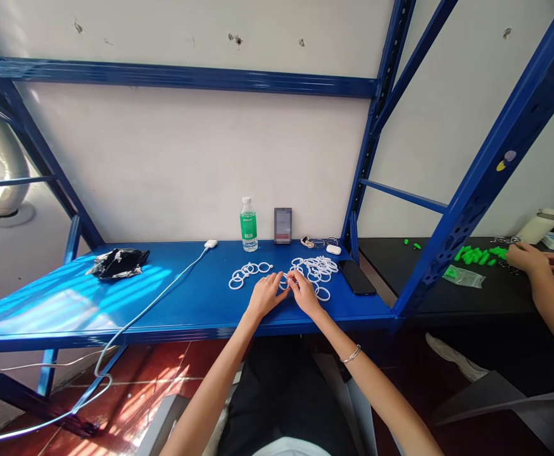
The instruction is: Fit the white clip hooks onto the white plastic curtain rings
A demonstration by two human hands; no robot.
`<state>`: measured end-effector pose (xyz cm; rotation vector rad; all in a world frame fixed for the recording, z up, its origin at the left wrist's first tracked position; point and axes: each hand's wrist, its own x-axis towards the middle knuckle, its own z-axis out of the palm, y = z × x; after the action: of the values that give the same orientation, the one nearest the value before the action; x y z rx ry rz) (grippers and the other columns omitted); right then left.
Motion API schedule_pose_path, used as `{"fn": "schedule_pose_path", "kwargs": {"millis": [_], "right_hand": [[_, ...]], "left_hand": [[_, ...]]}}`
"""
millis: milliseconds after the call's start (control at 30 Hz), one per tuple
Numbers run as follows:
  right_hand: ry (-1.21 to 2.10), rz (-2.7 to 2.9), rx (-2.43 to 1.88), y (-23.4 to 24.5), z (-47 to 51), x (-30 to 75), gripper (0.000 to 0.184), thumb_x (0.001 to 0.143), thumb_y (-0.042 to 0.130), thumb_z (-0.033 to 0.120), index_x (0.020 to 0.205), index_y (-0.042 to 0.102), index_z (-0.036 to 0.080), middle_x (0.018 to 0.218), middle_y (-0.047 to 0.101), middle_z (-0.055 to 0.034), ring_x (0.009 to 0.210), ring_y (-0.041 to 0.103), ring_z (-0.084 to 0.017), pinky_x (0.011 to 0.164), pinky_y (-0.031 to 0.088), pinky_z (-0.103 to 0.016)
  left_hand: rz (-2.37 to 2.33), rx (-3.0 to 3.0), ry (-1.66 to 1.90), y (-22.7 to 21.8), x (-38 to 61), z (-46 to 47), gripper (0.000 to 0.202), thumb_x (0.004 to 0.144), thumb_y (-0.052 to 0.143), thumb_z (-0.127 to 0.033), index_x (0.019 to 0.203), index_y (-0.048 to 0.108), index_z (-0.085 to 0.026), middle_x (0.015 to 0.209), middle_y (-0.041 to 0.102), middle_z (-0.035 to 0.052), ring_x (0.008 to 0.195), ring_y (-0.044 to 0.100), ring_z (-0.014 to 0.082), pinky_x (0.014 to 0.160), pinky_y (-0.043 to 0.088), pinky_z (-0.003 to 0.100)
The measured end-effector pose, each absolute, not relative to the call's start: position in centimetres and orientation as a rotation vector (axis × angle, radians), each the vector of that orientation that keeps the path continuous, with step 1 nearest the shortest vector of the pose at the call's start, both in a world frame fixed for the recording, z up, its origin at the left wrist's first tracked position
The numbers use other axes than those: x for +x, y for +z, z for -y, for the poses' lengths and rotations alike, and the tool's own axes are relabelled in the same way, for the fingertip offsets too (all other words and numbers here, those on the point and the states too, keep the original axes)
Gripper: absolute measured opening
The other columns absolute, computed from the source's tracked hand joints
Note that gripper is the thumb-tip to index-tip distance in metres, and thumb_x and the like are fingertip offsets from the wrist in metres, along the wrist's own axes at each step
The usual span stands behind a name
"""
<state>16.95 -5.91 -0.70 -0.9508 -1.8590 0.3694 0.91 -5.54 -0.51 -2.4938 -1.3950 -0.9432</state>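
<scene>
Lap: dark trousers (281, 392), cut off by bottom edge
White rings (324, 261): smooth, thin, look plastic; heap on blue tabletop (186, 304) by R hand, shorter row beyond L hand, another ring partly hidden btwn hands
L hand (266, 294): fingers narrow, tips by the half-hidden ring; can't tell if gripping
R hand (304, 292): thumb + fingers drawn together, near L fingertips; can't tell what's held
Phone (357, 277): black, flat, glossy, just R of heap
Bottle (249, 225): clear plastic, white cap, green label, lettering too small to read
Screen device (283, 225): upright near wall, text illegible
Black bag (118, 263): crinkled, shiny, far L
Co-worker's hands (530, 258): far R, partly cut off, by green pieces (478, 256), shapes unclear
</scene>
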Motion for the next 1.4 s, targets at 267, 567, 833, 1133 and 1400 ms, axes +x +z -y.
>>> {"fn": "schedule_pose_path", "kwargs": {"millis": [267, 567, 833, 1133, 1400], "right_hand": [[0.334, 1.843, -0.992, -0.6, 5.9, 17.0, 0.020, 0.098, 0.035, 0.032, 0.097, 0.053, 0.024, 0.092, 0.065, -0.0054, 0.085, 0.064, -0.022, 0.073, 0.049, -0.032], [0.349, 1.812, -1.025, -0.7, 5.9, 17.0, 0.020, 0.098, 0.034, 0.033, 0.100, 0.051, 0.024, 0.093, 0.065, -0.0063, 0.083, 0.064, -0.022, 0.069, 0.049, -0.032], [0.340, 1.813, -1.027, -0.8, 5.9, 17.0, 0.019, 0.098, 0.035, 0.033, 0.101, 0.051, 0.023, 0.095, 0.066, -0.0068, 0.084, 0.064, -0.022, 0.070, 0.049, -0.032], [0.323, 1.822, -1.019, -0.9, 5.7, 17.0, 0.019, 0.099, 0.035, 0.032, 0.099, 0.051, 0.022, 0.095, 0.066, -0.0068, 0.082, 0.064, -0.022, 0.069, 0.049, -0.031], [0.317, 1.826, -1.011, -1.0, 5.6, 17.0, 0.018, 0.098, 0.036, 0.030, 0.102, 0.051, 0.022, 0.095, 0.066, -0.0065, 0.080, 0.064, -0.021, 0.071, 0.049, -0.032]], "left_hand": [[1.285, -2.626, -0.862, 0.7, 1.8, 4.0, 0.014, 0.085, 0.055, -0.025, 0.096, 0.060, -0.019, 0.087, 0.063, 0.0077, 0.081, 0.064, 0.0228, 0.068, 0.048, 0.028], [1.315, -2.629, -0.871, 0.0, 1.5, 3.9, 0.034, 0.090, 0.052, -0.031, 0.121, 0.052, -0.017, 0.109, 0.065, 0.0128, 0.098, 0.066, 0.0264, 0.078, 0.052, 0.032], [1.330, -2.614, -0.829, -0.1, 1.5, 4.1, 0.036, 0.092, 0.049, -0.033, 0.124, 0.049, -0.015, 0.115, 0.065, 0.0132, 0.101, 0.066, 0.0261, 0.080, 0.054, 0.032], [1.327, -2.597, -0.827, 0.1, 1.6, 4.4, 0.032, 0.093, 0.047, -0.032, 0.121, 0.050, -0.017, 0.109, 0.065, 0.0107, 0.095, 0.067, 0.0233, 0.075, 0.054, 0.030], [1.322, -2.598, -0.812, -0.2, 1.6, 4.2, 0.033, 0.093, 0.047, -0.032, 0.122, 0.050, -0.015, 0.110, 0.063, 0.0117, 0.095, 0.067, 0.0237, 0.074, 0.054, 0.030]]}}
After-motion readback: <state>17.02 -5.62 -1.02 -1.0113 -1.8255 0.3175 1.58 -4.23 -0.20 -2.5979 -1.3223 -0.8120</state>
